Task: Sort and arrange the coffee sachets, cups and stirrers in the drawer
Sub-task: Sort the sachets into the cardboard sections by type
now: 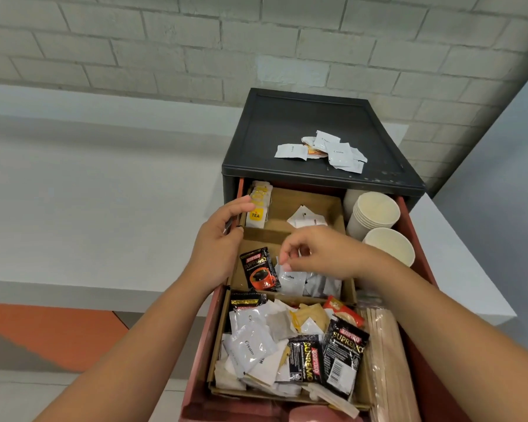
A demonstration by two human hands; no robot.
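Drawer: red drawer (421, 254), pulled out toward me from the black cabinet (287, 123) and split by cardboard dividers.
Left hand: I see the left hand (220, 239) gripping the drawer's wall at 9 o'clock, fingers curled over its edge.
Right hand: the right hand (317, 254) is over the middle compartment with its fingers curled. The tips are at the white coffee sachet (291, 281); I cannot tell whether they pinch it.
Middle compartment: black Kopiko sachet (259, 269) just beside the white one, at its 9 o'clock.
Far compartment: tea bags (258, 205) at 11 o'clock.
Near compartment: mixed sachets (256, 345) heaped at 6 o'clock.
Cups: paper cups (375, 214) at 2 o'clock.
Stirrers: wooden stirrers (384, 360) along the wall at 4 o'clock.
Cabinet top: cream sachets (323, 150) at 12 o'clock.
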